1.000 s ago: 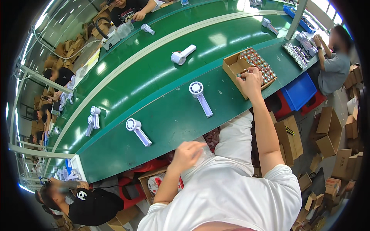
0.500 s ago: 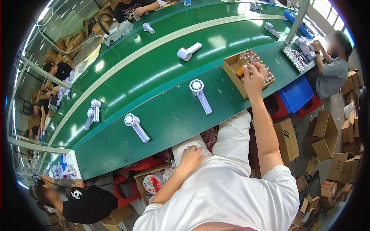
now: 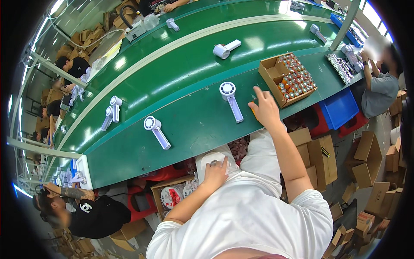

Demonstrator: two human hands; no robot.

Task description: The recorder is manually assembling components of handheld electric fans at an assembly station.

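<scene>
My right hand [image 3: 267, 111] is over the near bench, left of the battery box. An orange battery [image 3: 253, 111] shows in part at its thumb side; the hand covers the rest, and the index finger is stretched out. My left hand [image 3: 214, 172] lies on my lap with its fingers extended, touching a flat round white roll [image 3: 215, 156]. The open cardboard box [image 3: 269, 80] contains rows of orange batteries [image 3: 297, 77]. One white handheld fan [image 3: 232, 101] lies left of my right hand, its long handle open toward me. Another fan [image 3: 157, 131] is farther left.
More fans lie on the green conveyor [image 3: 181, 82] beyond the bench. A blue bin [image 3: 338, 108] stands right of my seat, near open cartons [image 3: 362, 153]. Co-workers sit at both ends; one at right [image 3: 381, 82] works beside a tray of small parts [image 3: 340, 68].
My right hand has come out of the battery box toward the left and nearer me, with the orange battery. My left hand stays on my lap. The view has shifted slightly.
</scene>
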